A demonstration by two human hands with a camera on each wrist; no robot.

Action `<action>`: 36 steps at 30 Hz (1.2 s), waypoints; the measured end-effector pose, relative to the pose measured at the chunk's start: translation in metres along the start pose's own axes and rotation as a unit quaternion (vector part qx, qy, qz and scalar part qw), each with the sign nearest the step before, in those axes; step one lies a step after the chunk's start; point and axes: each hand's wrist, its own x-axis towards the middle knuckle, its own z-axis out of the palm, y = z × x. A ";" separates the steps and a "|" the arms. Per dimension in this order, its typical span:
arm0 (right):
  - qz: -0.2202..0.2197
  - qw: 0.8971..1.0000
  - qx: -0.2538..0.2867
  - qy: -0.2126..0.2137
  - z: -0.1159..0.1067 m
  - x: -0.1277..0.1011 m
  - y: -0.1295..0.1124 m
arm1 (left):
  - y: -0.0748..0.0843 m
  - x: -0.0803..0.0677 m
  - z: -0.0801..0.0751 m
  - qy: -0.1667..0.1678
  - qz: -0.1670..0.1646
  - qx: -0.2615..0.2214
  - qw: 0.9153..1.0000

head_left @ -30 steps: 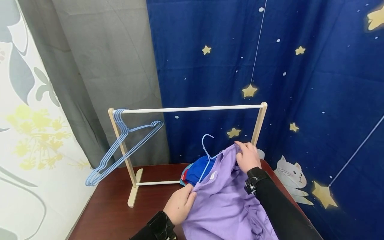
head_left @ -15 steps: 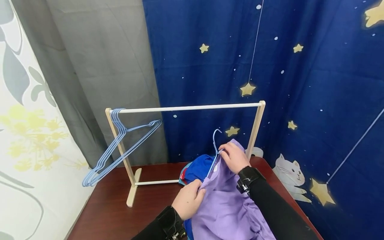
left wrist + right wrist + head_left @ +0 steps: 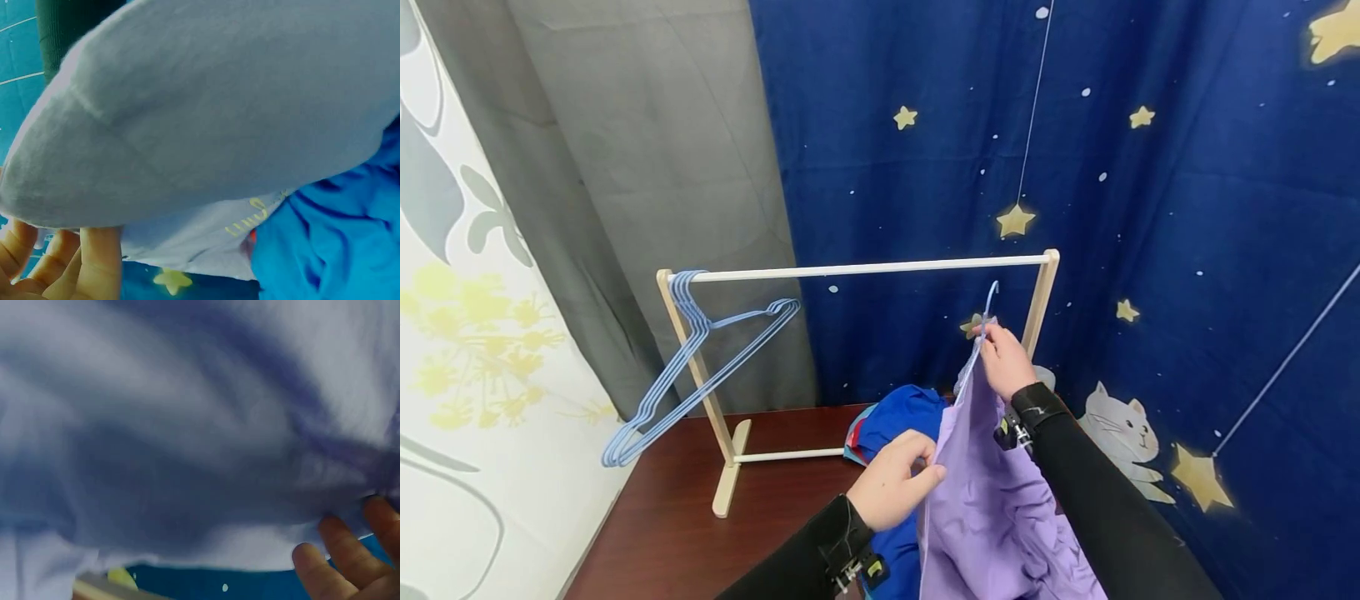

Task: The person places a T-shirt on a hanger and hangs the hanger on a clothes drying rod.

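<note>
Hands: my right hand [image 3: 1003,360] pinches the soft purple shirt [image 3: 992,500] and thin blue wire hanger [image 3: 987,312] together, raised beside the wooden rack [image 3: 865,269]'s right post | my left hand [image 3: 895,482] pinches the shirt's edge | hanger mostly hidden inside cloth | crumpled blue garment [image 3: 891,421] behind, near the tabletop [image 3: 700,533]'s back edge.

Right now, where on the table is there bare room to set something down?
Bare wood shows on the table in front of the rack's left foot, left of the left hand. It is crowded to the right: blue clothes and the purple garment cover it.
</note>
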 end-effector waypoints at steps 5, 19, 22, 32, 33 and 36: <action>0.074 0.996 0.053 -0.019 -0.018 0.007 -0.008 | 0.010 0.023 0.007 -0.020 0.017 -0.046 0.999; 0.138 0.980 0.135 -0.040 -0.052 0.023 -0.004 | 0.028 0.077 0.033 0.008 0.028 -0.054 0.998; 0.112 0.988 0.098 -0.048 -0.055 0.025 -0.002 | 0.031 0.084 0.038 0.020 0.021 -0.045 0.999; 0.099 0.992 0.048 -0.065 -0.058 0.019 0.022 | 0.030 0.100 0.061 0.020 0.011 -0.038 0.999; 0.096 0.992 0.046 -0.065 -0.058 0.018 0.025 | 0.029 0.101 0.063 0.019 0.010 -0.039 0.999; 0.092 0.993 0.038 -0.070 -0.056 0.015 0.031 | 0.025 0.101 0.071 0.019 0.005 -0.037 0.999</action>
